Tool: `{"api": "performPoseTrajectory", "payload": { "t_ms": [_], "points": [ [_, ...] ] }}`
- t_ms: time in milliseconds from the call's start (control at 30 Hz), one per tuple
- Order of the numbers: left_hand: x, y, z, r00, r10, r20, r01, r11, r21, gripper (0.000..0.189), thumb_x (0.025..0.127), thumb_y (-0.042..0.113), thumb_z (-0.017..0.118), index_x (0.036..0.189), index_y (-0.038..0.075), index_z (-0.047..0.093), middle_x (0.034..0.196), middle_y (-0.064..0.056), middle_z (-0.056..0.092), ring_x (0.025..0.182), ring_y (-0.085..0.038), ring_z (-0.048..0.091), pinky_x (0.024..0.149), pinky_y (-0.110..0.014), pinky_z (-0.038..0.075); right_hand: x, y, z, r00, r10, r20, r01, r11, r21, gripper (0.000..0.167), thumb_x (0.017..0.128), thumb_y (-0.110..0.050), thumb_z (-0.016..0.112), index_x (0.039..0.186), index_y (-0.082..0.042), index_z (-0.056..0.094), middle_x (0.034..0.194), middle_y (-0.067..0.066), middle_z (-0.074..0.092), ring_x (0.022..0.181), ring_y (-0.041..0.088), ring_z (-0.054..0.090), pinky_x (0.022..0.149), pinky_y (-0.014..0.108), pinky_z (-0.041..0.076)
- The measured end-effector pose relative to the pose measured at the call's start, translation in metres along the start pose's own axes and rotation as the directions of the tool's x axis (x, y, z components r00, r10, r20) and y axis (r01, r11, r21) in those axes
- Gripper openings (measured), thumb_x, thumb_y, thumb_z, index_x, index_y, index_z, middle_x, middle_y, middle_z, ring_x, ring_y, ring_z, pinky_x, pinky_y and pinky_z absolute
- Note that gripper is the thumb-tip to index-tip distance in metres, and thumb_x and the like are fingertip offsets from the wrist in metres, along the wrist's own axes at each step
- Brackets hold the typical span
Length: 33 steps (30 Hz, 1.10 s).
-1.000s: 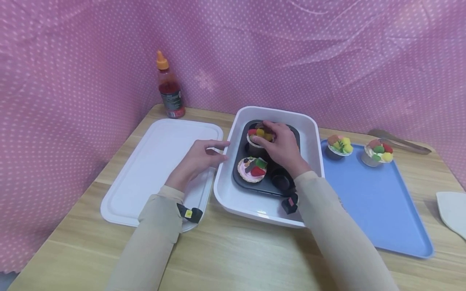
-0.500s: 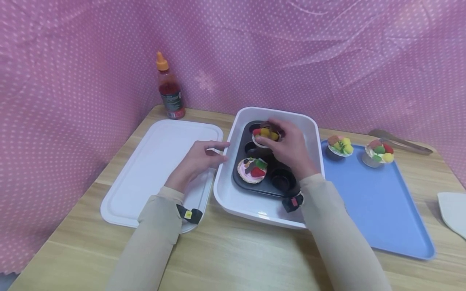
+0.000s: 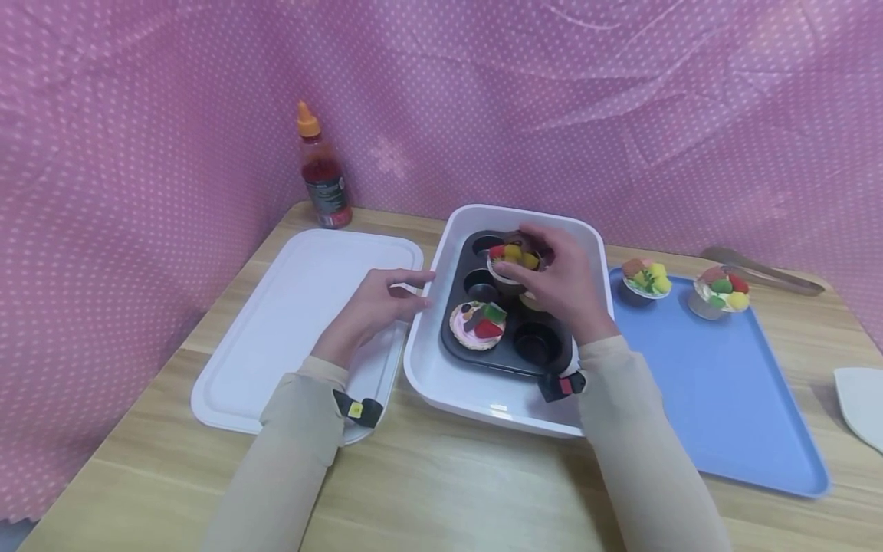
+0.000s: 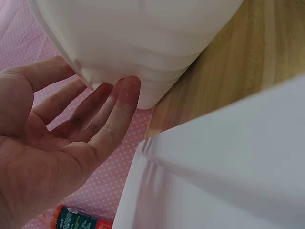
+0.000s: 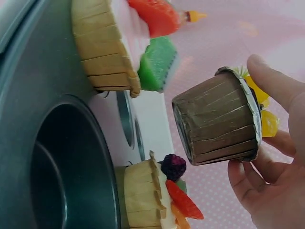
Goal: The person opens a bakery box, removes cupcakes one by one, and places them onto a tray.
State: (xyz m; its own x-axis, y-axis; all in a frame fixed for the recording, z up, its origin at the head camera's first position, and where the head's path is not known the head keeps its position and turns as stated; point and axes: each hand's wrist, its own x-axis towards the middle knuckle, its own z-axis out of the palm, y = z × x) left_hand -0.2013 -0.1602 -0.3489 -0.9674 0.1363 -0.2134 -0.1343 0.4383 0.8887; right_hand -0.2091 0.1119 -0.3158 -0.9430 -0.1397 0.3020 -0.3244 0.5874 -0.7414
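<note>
Head view: wood-topped table (image 3: 483, 491), pink dotted cloth (image 3: 441, 115) hung behind its far edge and down the left. Sauce bottle (image 3: 323, 184), upright, at the far-left corner. White tray (image 3: 290, 322), toward the left edge. White tub (image 3: 469, 392), mid-table toward the far edge, containing a dark muffin pan (image 3: 503, 358); pink-cream cupcake (image 3: 477, 325) in the pan's near-left cup. Right hand (image 3: 567, 280), fingers and thumb gripping a fruit-topped cupcake (image 3: 516, 257) above the pan. Left hand (image 3: 375, 307), fingers extended, at the tub's left rim. Blue tray (image 3: 717, 391), right of the tub, carrying a cupcake (image 3: 645, 281) at its far-left corner and another (image 3: 719, 293) at its far-right corner. Long utensil (image 3: 762, 272), far-right corner of the table. White item, right edge, partly cut off.

Left wrist view: the tub's ribbed outer wall, hidden from above; relaxed fingers meeting its rim.

Right wrist view: the held cupcake's brown pleated case and flat base, raised apart from the pan. Also a tan-cased cupcake (image 5: 143, 195) with dark berry and red slice, mostly covered by the hand in the head view.
</note>
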Motion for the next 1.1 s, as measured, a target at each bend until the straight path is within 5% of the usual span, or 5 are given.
{"api": "performPoseTrajectory", "payload": {
  "t_ms": [1100],
  "points": [
    [-0.001,-0.001,-0.001,1.0,-0.019,0.003,0.019,1.0,0.021,0.047,0.089,0.019,0.077,0.133,0.03,0.067,0.131,-0.001,0.067,0.11,-0.022,0.068,0.102,-0.043,0.053,-0.008,-0.007,-0.02,1.0,0.019,0.0,-0.019,0.999,0.047,0.068,0.079,-0.029,0.087,0.137,-0.007,0.059,0.129,0.012,0.065,0.111,0.027,0.059,0.096,0.047,0.053]
  ]
}}
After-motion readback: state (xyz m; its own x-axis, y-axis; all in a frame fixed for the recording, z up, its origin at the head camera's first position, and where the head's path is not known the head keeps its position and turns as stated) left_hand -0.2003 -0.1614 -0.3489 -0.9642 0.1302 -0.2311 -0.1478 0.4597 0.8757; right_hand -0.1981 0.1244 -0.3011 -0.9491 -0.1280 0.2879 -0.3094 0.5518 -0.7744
